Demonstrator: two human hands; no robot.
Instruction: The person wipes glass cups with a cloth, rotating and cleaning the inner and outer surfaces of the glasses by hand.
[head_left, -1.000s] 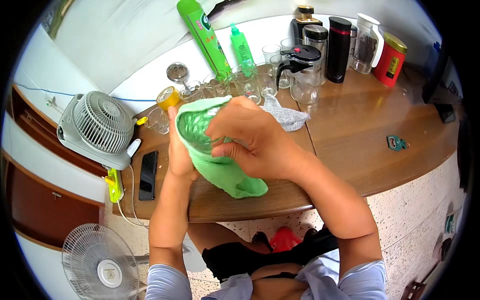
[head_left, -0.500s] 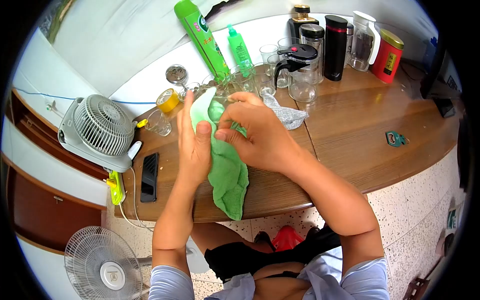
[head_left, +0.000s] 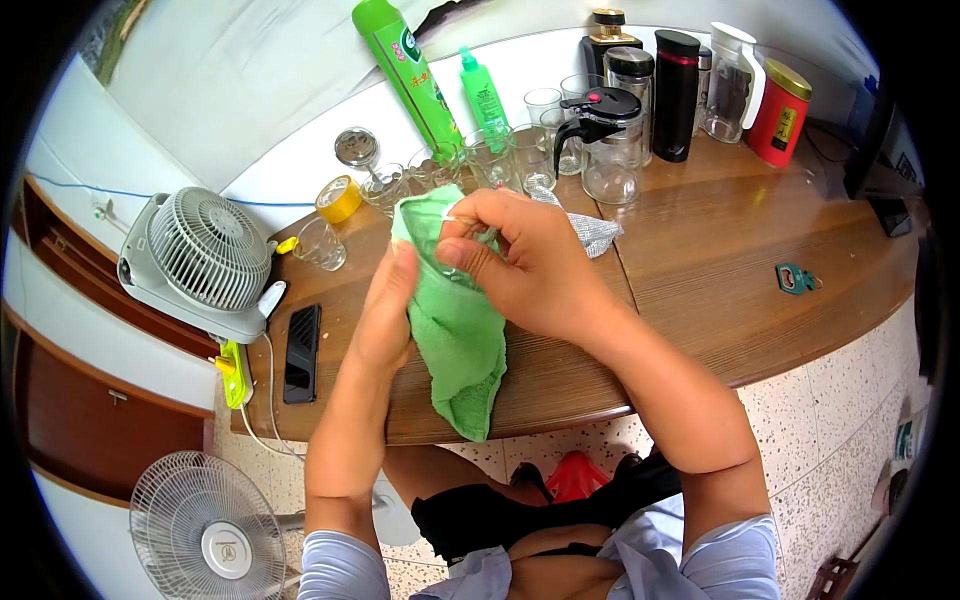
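Observation:
A green cloth (head_left: pixel 455 330) hangs between my hands above the front of the wooden table. My left hand (head_left: pixel 385 300) holds it from the left side, with the thumb on the cloth's upper edge. My right hand (head_left: pixel 520 255) is curled at the cloth's open top, thumb and fingers closed on its edge. Between them a bit of clear glass (head_left: pixel 485 240) shows inside the cloth; most of that glass is hidden. Behind the right hand lies a grey patterned cloth (head_left: pixel 590 232).
Glasses, a glass pot with black lid (head_left: pixel 612 170), a black flask (head_left: pixel 677 95), a pitcher (head_left: pixel 727 90) and a red tin (head_left: pixel 780 115) line the back. At left are a phone (head_left: pixel 301 355), tape (head_left: pixel 338 199) and a fan (head_left: pixel 205 255). A bottle opener (head_left: pixel 793 279) lies right.
The green cloth has turned from a wide opening facing me to a narrower, hanging shape. My left hand has shifted slightly right and down, its thumb now on the cloth's edge.

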